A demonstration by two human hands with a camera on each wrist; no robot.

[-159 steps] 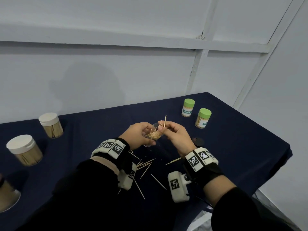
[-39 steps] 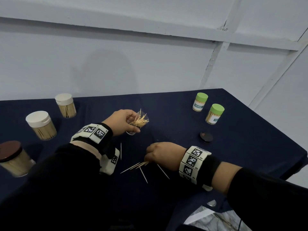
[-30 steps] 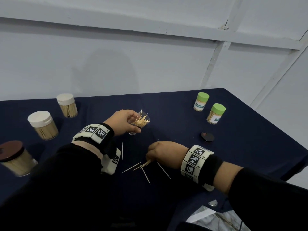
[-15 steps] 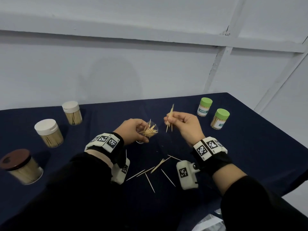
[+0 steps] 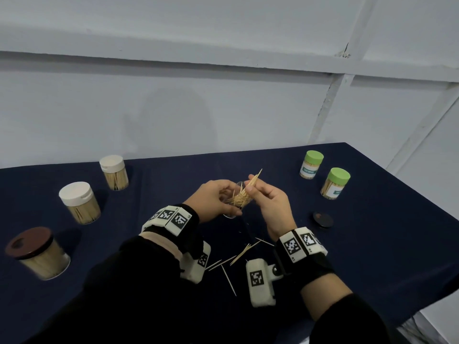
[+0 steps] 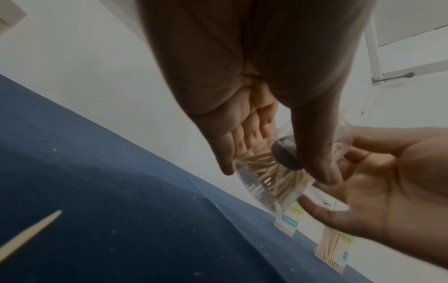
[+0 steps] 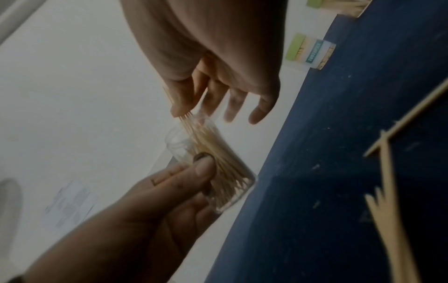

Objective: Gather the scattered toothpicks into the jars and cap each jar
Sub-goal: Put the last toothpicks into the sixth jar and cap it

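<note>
Left hand [image 5: 213, 200] is gripping the clear jar [image 7: 213, 170] above the table [image 5: 372, 232]; right hand [image 5: 269, 203] is pinching a toothpick bundle [image 5: 253, 182] into its mouth. Only the head view is showing loose toothpicks [image 5: 238, 256] and the black cap [image 5: 322, 219].

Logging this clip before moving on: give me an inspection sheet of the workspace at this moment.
Surface: table under a dark blue cloth.
Job's things: open clear jar part-filled with toothpicks, tilted in the air; loose toothpicks lie on the cloth; dark cap lies apart on the cloth.
Clutter: two green-capped jars, two white-capped jars, one brown-lidded jar, all capped.
Grips: left hand holds the open jar; right hand pinches a few toothpicks at its mouth.
Cables: nothing seen.
Surroundings: pale panelled wall.
</note>
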